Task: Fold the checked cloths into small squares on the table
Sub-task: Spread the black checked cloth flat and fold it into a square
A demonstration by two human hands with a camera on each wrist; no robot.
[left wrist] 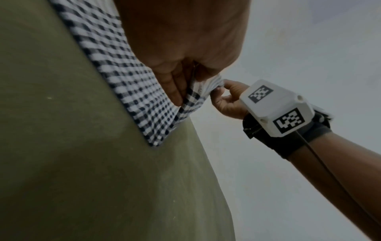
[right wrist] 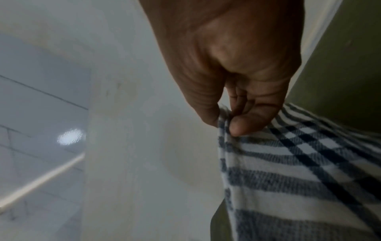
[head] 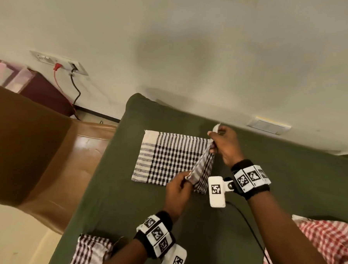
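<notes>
- The black-and-white checked cloth (head: 167,157) lies spread on the bench (head: 288,168), which is covered in olive-green fabric; its left part lies flat while its right edge is lifted off the surface.
- The left hand (head: 178,189) pinches the near right corner of that cloth, thumb against curled fingers, and holds it a little above the bench.
- The right hand (head: 224,146) pinches the far right corner, with a small tuft of cloth sticking out above the fingers; in the right wrist view the thumb presses the striped border against the fingertips (right wrist: 237,128).
- Between the two hands the raised edge runs as a taut, slanted line over the flat part of the cloth.
- The cloth's far edge lies near the back edge of the bench, which stands against a pale wall (head: 194,42); open green surface lies in front of the cloth and to its right.
- A brown-and-white checked cloth (head: 90,252) lies bunched at the near left corner of the bench, partly under the left forearm.
- A red-and-white checked cloth (head: 328,245) lies at the near right edge, well apart from the one being held.
- Left of the bench stands a brown cushioned seat (head: 37,155), close to the bench's left edge.
- Behind the seat, translucent storage boxes (head: 8,74) sit on a dark red surface; their contents cannot be made out.
- A wall socket (head: 75,67) holds a black cable and a red one.
</notes>
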